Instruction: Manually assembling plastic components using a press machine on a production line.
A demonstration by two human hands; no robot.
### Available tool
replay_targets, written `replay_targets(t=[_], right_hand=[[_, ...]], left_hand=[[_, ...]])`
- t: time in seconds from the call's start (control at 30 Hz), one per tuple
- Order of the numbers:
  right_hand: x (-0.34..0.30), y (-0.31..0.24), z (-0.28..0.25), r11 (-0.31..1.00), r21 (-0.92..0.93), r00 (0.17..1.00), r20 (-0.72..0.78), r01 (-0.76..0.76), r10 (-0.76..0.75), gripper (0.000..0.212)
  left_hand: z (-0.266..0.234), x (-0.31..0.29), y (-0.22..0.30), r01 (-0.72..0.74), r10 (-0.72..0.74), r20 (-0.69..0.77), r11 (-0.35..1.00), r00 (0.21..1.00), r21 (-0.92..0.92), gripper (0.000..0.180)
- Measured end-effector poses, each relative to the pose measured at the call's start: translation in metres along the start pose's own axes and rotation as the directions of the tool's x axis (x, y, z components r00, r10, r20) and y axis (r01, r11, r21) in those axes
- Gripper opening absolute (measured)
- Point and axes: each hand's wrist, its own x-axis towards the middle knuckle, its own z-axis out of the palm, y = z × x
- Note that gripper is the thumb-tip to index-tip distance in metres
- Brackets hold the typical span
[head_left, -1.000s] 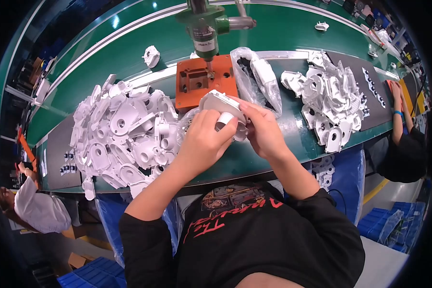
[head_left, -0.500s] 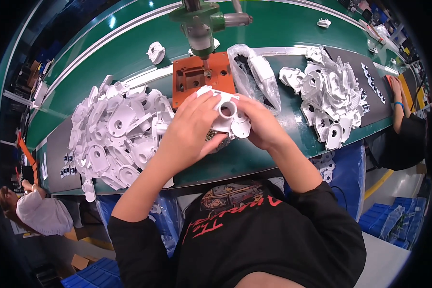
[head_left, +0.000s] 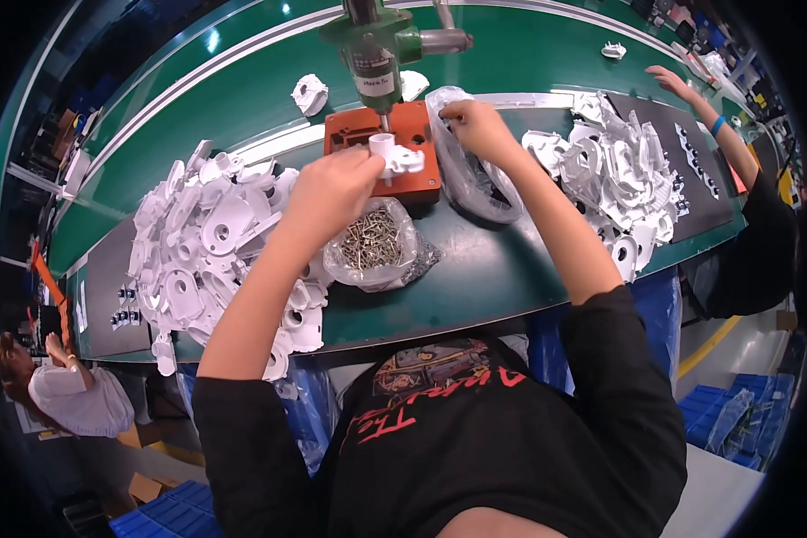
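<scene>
left grip (head_left: 338, 191) closed on white part (head_left: 402, 160), over orange fixture (head_left: 418, 190), contact unclear | right grip (head_left: 448, 111) at far end of clear bag (head_left: 463, 177), hold cannot be told | beyond left grip: green driver (head_left: 373, 65) | bodyward of it: screw bag (head_left: 373, 240) | seating, seemingly: level part, press evenly, clear of bit (head_left: 385, 123)

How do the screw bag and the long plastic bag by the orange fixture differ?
The screw bag is squat and rounded; the long plastic bag stretches along the orange fixture's right side. The screw bag's wide mouth shows heaped metal screws, while the long plastic bag shows dark contents, too unclear to identify. The right hand is at the long plastic bag's far end; neither hand is on the screw bag. Both are see-through plastic.
</scene>
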Motion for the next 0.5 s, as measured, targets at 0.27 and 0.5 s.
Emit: replay_targets(t=[0.27, 0.5], right_hand=[[0.017, 0.031, 0.023, 0.981, -0.172, 0.991, 0.113, 0.087, -0.068, 0.013], [0.024, 0.018, 0.026, 0.962, -0.263, 0.98, 0.199, 0.069, -0.016, 0.014]], left_hand=[[0.041, -0.004, -0.04, 0.097, -0.104, 0.036, 0.982, 0.994, 0.164, 0.009], [0.045, -0.011, -0.054, 0.183, -0.179, 0.184, 0.983, 0.966, -0.002, 0.011]])
